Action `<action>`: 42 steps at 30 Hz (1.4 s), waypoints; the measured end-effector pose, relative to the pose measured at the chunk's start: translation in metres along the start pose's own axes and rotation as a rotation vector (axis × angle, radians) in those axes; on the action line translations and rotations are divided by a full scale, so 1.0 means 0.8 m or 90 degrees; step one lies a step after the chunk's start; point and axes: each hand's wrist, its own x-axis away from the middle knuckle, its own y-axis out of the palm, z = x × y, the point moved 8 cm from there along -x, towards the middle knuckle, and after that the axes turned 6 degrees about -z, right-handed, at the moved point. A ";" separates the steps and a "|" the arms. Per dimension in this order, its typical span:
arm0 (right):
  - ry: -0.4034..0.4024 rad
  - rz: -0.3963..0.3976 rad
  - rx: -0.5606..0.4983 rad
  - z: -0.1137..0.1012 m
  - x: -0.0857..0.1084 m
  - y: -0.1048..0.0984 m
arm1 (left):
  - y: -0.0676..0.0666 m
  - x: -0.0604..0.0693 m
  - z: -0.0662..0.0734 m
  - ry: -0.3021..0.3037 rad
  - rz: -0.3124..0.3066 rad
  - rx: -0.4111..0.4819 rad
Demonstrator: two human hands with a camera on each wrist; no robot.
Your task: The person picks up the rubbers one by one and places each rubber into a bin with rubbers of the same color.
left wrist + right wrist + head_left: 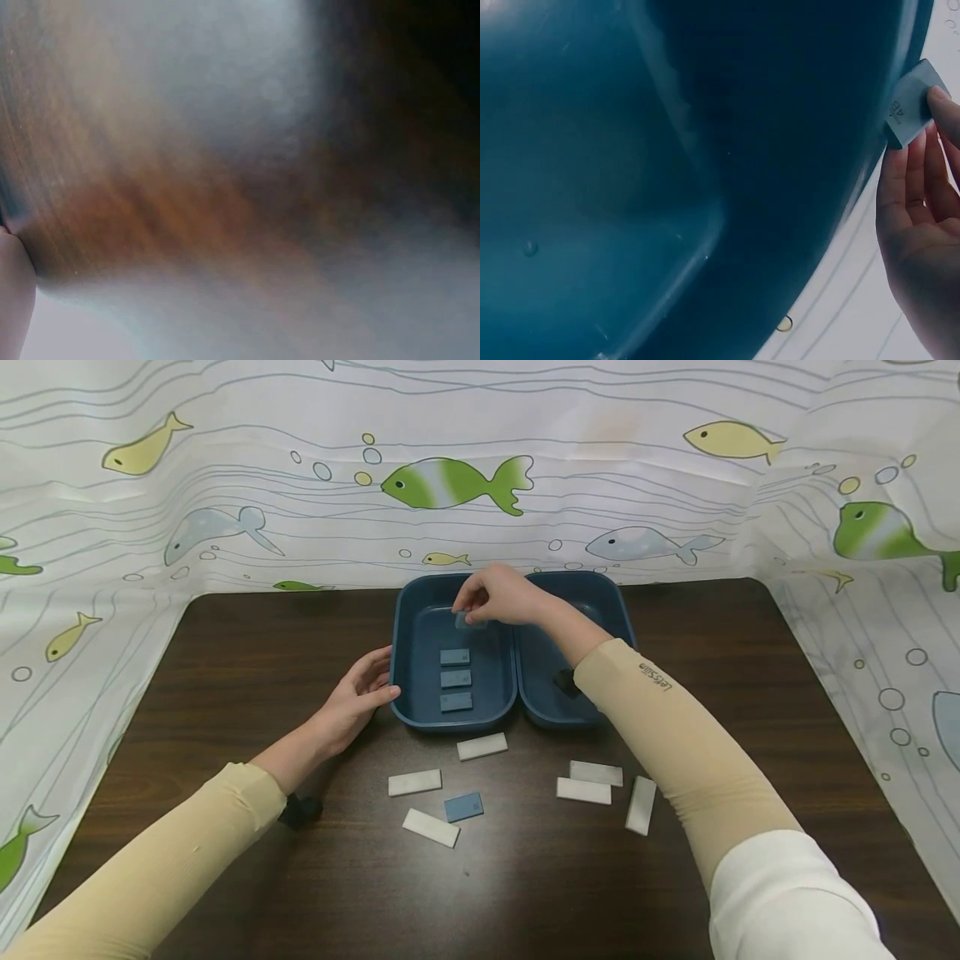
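Observation:
My right hand (pixel 498 595) pinches a blue eraser (pixel 911 105) between thumb and fingers, above the far part of the left blue tray (pixel 400 652). In the right wrist view, the eraser's printed face shows "4B". Inside that tray, several matching blue erasers (pixel 455 679) lie in a column towards the near side. My left hand (pixel 348 702) rests against the tray's left outer wall, thumb at the rim and fingers along the side. The left wrist view is mostly blurred, with just part of a thumb (pixel 13 300) at its left edge.
A second blue tray (pixel 551 714) adjoins on the right, partly under my right forearm. In front lie several white blocks (pixel 415 782) (pixel 583 791) and one loose blue eraser (pixel 463 807) on the dark wooden table (pixel 525 885). A fish-patterned cloth (pixel 480 543) hangs behind.

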 end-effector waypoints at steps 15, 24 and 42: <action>0.012 -0.026 0.007 0.018 -0.024 0.024 | 0.001 0.000 0.001 0.004 -0.007 -0.002; 0.022 -0.045 0.026 0.017 -0.034 0.031 | 0.000 0.000 0.001 0.003 -0.005 -0.002; 0.034 -0.079 0.056 0.020 -0.052 0.043 | 0.001 0.000 0.001 -0.003 -0.003 0.000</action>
